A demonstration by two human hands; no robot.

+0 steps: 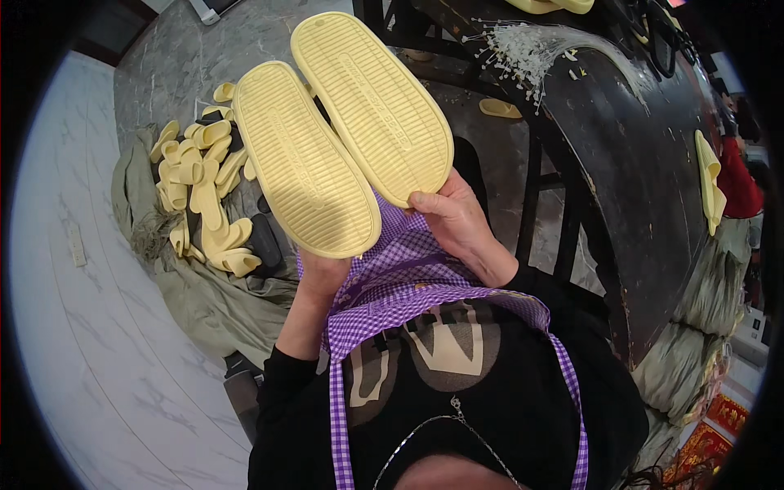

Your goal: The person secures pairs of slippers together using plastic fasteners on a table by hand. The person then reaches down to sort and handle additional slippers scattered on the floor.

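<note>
Head view: two pale yellow ribbed-sole foam slippers, soles up, long axes running up and away from the purple checked apron point(408, 306). The left hand point(322, 273), mostly hidden and probably gripping, holds the left slipper point(302, 159); the right hand point(453, 216) pinches the right slipper point(371, 102). A heap of yellow slippers point(204, 196) lies left on the marble floor point(98, 343), with a dark desk point(629, 163) on the right.

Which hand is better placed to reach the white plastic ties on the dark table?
Probably the right hand: it holds the right slipper on the side nearest the white ties; the left hand is farther away.
</note>
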